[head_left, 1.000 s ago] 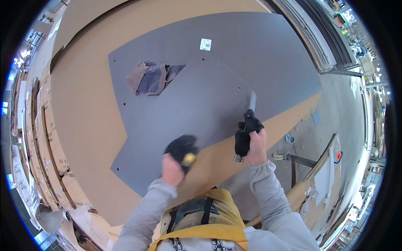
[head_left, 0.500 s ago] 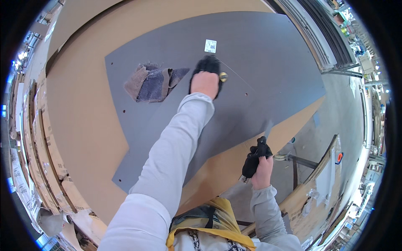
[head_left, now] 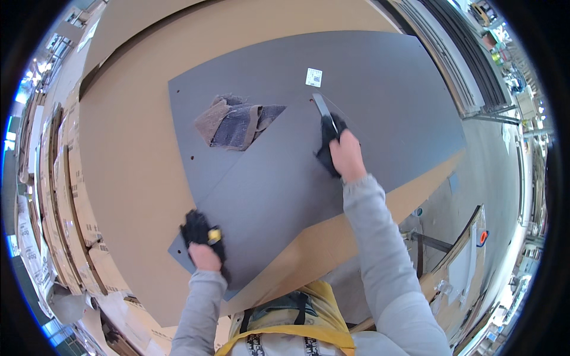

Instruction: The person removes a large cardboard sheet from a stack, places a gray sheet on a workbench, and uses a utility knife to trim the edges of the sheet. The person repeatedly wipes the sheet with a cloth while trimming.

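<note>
A large dark grey panel point(head_left: 267, 184) with small drilled holes lies on a sheet of tan cardboard point(head_left: 124, 178). My right hand point(head_left: 339, 147), in a black glove with bare skin showing at the back, is closed on a flat metal-bladed tool point(head_left: 321, 105). Its blade points away from me, its tip near a hole below the white label point(head_left: 314, 77). Over the panel's near-left corner, my left hand point(head_left: 204, 240), gloved alike, is blurred. A small yellow object point(head_left: 214, 236) shows at its thumb side; its kind is unclear. A crumpled grey-brown cloth point(head_left: 237, 123) rests on the panel's left half.
Stacked cardboard-wrapped boards point(head_left: 70, 196) stand along the left. At the upper right is a rack of dark and light panels point(head_left: 460, 65). A board with an orange ring-shaped item point(head_left: 483, 238) leans at the lower right, above the concrete floor point(head_left: 490, 160).
My left hand has swept back from the panel's middle to its near-left corner. My right hand has moved from the near-right edge up over the panel with the bladed tool. The view has shifted slightly.
</note>
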A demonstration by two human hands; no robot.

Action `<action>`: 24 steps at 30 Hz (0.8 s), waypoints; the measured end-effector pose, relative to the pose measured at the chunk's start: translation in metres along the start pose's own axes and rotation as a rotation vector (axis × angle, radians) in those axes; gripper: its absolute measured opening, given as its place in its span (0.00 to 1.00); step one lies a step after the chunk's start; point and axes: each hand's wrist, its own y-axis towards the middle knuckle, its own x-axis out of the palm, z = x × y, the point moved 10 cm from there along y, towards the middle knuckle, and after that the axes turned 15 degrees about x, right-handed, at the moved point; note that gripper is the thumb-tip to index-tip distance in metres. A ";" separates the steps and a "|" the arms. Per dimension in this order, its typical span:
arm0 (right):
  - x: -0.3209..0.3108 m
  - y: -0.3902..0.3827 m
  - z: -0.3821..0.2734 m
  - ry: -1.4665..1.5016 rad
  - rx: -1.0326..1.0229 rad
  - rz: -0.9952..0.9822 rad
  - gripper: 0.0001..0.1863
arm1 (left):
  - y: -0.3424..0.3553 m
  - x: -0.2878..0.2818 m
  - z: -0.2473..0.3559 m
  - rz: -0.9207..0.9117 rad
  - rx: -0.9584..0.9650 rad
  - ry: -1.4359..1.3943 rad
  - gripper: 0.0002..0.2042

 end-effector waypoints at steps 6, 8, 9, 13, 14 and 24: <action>0.011 0.040 -0.031 -0.296 0.022 0.013 0.13 | -0.077 -0.056 -0.069 0.075 -0.198 0.272 0.19; 0.013 0.041 -0.033 -0.346 0.009 0.007 0.13 | -0.089 -0.059 -0.075 0.132 -0.253 0.231 0.19; 0.013 0.041 -0.034 -0.362 -0.009 0.006 0.13 | -0.095 -0.057 -0.076 0.165 -0.284 0.193 0.19; 0.009 0.040 -0.039 -0.409 0.006 -0.002 0.13 | -0.099 -0.052 -0.077 0.251 -0.354 0.090 0.19; 0.008 0.040 -0.039 -0.409 0.002 0.006 0.12 | -0.098 -0.050 -0.078 0.261 -0.363 0.073 0.19; 0.014 0.032 -0.036 -0.444 -0.060 -0.007 0.12 | -0.092 -0.048 -0.079 0.319 -0.427 -0.013 0.17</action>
